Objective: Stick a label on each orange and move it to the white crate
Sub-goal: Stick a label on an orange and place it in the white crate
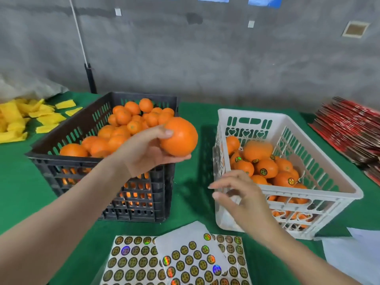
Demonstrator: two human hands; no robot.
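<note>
**A:** Where is the fruit?

**B:** The left hand (148, 153) holds a large, round, smooth-skinned orange (180, 137) in the air over the right rim of the black slotted plastic crate (98, 161). The thumb lies on top and the fingers (176, 159) curl beneath. The white slotted plastic crate (287, 122) sits at its three o'clock.

**A:** And the right hand (242, 200)?

**B:** It hovers at the white crate's near-left corner, fingers (218, 195) loosely spread. They are blurred, so I cannot tell whether a label sits on a fingertip.

**A:** What are the risks?

**B:** No label shows on the orange's visible side, so it might go in unlabelled. A loose cradle could also let it roll onto the green-covered worktop (24, 182).

**A:** Anything hidden?

**B:** The orange's far side, the crates' lower layers, and the sheets of round holographic labels (185, 262) at six o'clock, cut off by the frame.
</note>
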